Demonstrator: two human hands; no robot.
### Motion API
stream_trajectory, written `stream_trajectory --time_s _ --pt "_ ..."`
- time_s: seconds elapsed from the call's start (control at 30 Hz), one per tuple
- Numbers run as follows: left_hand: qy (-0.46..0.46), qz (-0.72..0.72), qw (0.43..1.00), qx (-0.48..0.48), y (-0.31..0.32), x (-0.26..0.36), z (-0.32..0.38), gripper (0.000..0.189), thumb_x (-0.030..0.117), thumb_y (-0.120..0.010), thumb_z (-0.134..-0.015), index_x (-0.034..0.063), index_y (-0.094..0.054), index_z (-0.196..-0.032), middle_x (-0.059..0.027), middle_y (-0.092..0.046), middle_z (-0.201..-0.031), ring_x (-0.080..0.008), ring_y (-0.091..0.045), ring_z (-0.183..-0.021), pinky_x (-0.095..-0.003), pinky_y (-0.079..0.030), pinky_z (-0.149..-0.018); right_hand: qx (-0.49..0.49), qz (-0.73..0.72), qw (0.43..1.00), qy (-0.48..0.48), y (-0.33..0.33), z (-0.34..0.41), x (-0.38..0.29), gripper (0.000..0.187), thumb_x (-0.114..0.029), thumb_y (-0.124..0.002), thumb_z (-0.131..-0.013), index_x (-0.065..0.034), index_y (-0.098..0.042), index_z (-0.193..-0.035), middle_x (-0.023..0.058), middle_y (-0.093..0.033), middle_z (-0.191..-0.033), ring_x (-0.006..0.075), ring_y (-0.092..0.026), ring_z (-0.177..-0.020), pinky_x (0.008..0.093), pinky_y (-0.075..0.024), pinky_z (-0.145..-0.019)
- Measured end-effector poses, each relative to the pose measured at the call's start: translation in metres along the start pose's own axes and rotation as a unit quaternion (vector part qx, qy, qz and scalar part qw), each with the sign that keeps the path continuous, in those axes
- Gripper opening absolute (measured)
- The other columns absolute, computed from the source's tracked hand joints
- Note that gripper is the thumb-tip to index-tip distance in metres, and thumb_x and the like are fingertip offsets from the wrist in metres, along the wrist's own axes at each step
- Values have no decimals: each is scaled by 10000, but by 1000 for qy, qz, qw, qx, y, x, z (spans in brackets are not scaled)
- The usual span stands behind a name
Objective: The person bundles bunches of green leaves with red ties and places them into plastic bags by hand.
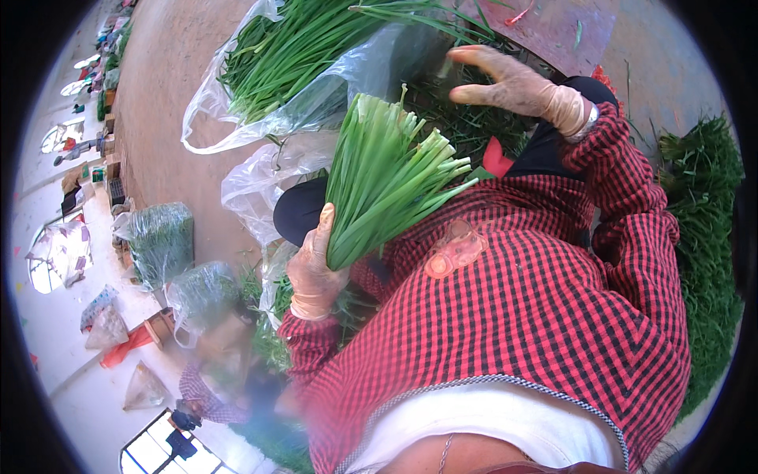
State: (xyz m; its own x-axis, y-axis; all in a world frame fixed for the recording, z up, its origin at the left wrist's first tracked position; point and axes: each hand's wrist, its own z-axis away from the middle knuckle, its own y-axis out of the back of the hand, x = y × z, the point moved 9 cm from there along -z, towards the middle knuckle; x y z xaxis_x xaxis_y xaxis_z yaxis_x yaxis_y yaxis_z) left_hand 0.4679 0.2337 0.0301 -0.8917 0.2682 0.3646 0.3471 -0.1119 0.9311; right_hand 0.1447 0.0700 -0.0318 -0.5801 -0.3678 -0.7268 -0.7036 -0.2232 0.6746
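Note:
My left hand [317,269], in a thin pale glove, grips a bunch of garlic chives [379,183] low on its leafy part. The pale cut ends of the bunch fan out up and to the right, in front of my checked shirt. My right hand [512,89], gloved too, hovers to the upper right of the bunch, apart from it. Its thumb and fingers are spread, and I see nothing held between them. A small blurred bit shows near its fingertips. Beyond the bunch, a clear plastic bag [201,118] holds a larger heap of long chives [302,59].
Green trimmings [462,118] litter the ground below my right hand. A reddish board [568,35] lies at the upper right. Piled greens [707,255] stand to my right. Wrapped bundles of greens [163,237] lie to the left, near another person's checked sleeve [207,394].

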Motion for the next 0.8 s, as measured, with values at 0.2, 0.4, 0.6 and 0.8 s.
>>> stream_trajectory --time_s 0.2,0.4,0.6,0.8 --pt "-22 -14 1000 -7 -8 5 -3 790 127 -792 -692 70 -471 -1412 -147 -625 -1269 -297 -685 -945 -341 -554 -755 -16 -363 928 81 -27 -16 -76 231 -159 -630 -947 -3 -695 -1105 98 -619 -1235 200 -562 -1169 336 -421 -1026" --pt "-7 -17 1000 -2 -7 1 2 826 108 -794 -684 65 -442 -1431 -151 -611 -1291 -299 -677 -978 -349 -551 -781 143 -254 957 15 49 -14 -10 200 -167 -607 -960 -8 -689 -1051 74 -667 -1146 166 -605 -1099 295 -443 -988" --pt "10 -18 1000 3 -9 4 -9 788 52 -740 -710 93 -439 -1437 -139 -636 -1239 -311 -682 -944 -373 -554 -758 -40 -184 982 -8 -9 -7 -32 298 -301 -689 -900 -57 -711 -1071 145 -503 -1389 235 -433 -1327 361 -329 -1096" --pt "8 -59 998 -9 -8 12 -15 713 89 -708 -760 99 -457 -1427 -138 -646 -1219 -309 -683 -924 -380 -552 -734 -203 -322 923 -53 -76 -15 -50 402 -359 -752 -832 -16 -724 -1040 151 -446 -1428 273 -411 -1327 386 -319 -1100"
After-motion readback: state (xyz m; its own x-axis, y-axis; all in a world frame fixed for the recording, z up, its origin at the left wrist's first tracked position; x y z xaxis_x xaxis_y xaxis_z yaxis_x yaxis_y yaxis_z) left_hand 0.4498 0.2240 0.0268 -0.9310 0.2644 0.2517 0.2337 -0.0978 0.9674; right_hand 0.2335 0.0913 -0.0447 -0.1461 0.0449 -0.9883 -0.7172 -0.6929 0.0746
